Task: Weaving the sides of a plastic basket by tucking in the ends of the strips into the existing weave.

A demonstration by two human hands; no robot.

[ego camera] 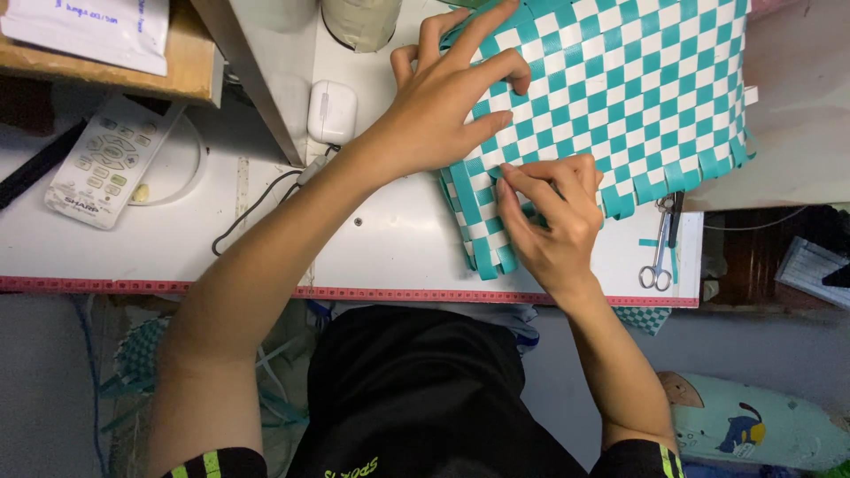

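The woven mat (620, 97) is a teal and white checkerboard. Below it, the table (390, 239) is white with a red patterned edge strip. Left of the mat lie a white earbud case (332, 111) and a white remote (111, 164) with grey buttons; right of it, silver scissors (660, 243).

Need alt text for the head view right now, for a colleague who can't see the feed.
Two bare hands work a teal-and-white woven mat on a white table: the left hand lies flat on it, and the right hand pinches a strip at its near edge. Scissors lie to the right; a remote and a small white case to the left.
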